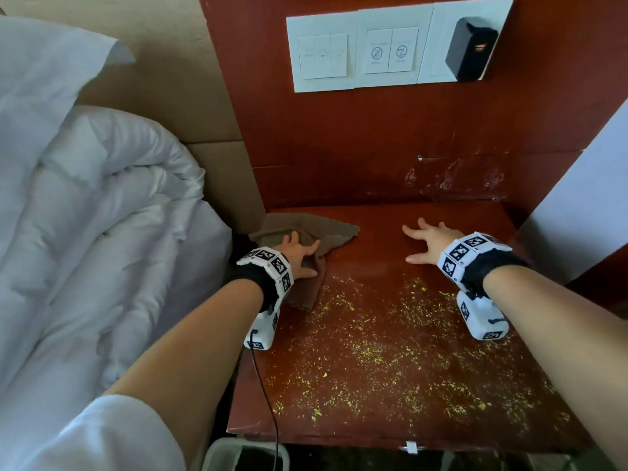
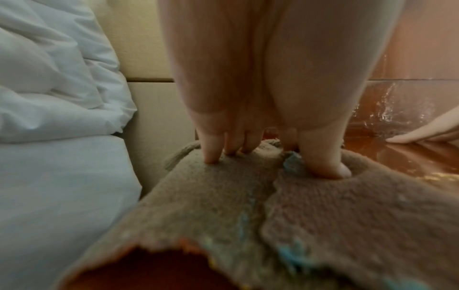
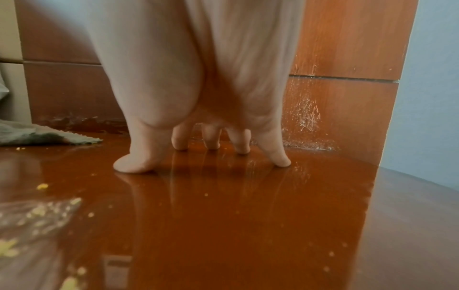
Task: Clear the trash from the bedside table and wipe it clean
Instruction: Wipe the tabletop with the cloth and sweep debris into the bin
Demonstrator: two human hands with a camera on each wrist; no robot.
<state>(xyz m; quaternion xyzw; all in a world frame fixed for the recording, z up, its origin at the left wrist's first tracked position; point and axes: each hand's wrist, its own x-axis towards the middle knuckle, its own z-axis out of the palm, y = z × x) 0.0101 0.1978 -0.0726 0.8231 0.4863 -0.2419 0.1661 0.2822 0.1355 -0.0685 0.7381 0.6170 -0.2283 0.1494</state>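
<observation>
Under the left hand (image 1: 299, 254), fingers pressing flat, lies the cloth (image 1: 307, 229); sweep crumbs (image 1: 390, 355) bin-ward with even pressure; right hand (image 1: 429, 240) braces splayed.

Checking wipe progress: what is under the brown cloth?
The cloth lies on the bedside table beneath the left hand. Crumbs show beside it; any underneath are hidden.

Hotel bedroom: white duvet (image 1: 85, 205), bedside table (image 1: 390, 334), wall switch panel (image 1: 356, 49).
</observation>
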